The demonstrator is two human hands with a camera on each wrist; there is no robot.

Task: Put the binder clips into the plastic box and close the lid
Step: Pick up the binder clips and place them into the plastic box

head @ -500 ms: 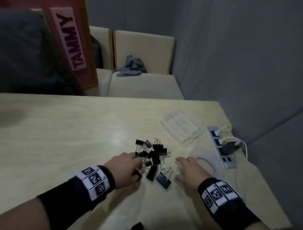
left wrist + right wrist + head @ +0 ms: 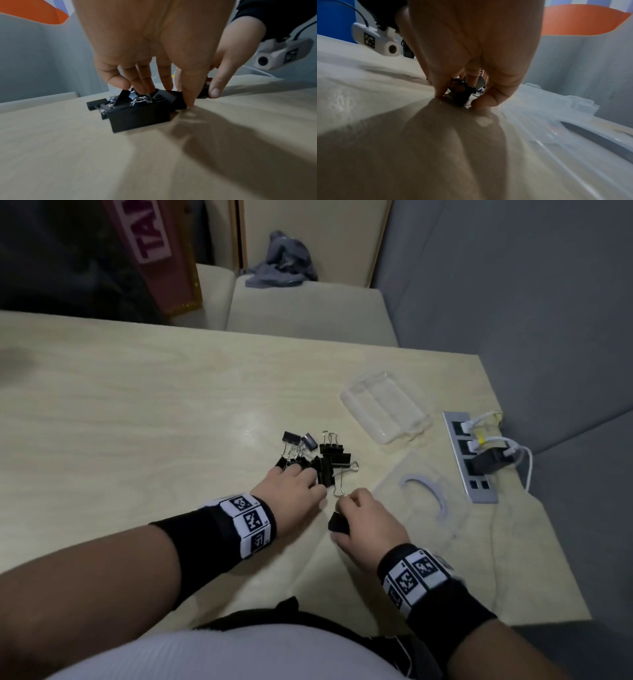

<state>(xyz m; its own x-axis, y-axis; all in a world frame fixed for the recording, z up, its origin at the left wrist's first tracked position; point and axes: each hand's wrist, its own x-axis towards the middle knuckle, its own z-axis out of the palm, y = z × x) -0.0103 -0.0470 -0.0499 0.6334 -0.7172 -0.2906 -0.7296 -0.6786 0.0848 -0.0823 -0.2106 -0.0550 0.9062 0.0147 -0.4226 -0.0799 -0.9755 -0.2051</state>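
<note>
Black folded-steel binder clip [image 2: 339,522] pinched in right hand [image 2: 368,523]; left hand [image 2: 291,487] fingers [image 2: 145,83] straight on clip pile [image 2: 317,457].

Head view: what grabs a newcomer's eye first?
The heap of black binder clips mid-table, with the left hand reaching into its near edge. Just right, the right hand pinches a single clip. Farther right, the clear plastic box lies untouched.

Bare table [image 2: 120,412] is lying open along the left edge and far-left corner. Toward the right edge, the plastic box [image 2: 385,409], a clear plastic sheet [image 2: 424,501] and a power strip [image 2: 467,457] with trailing cables are crowding the passage.
</note>
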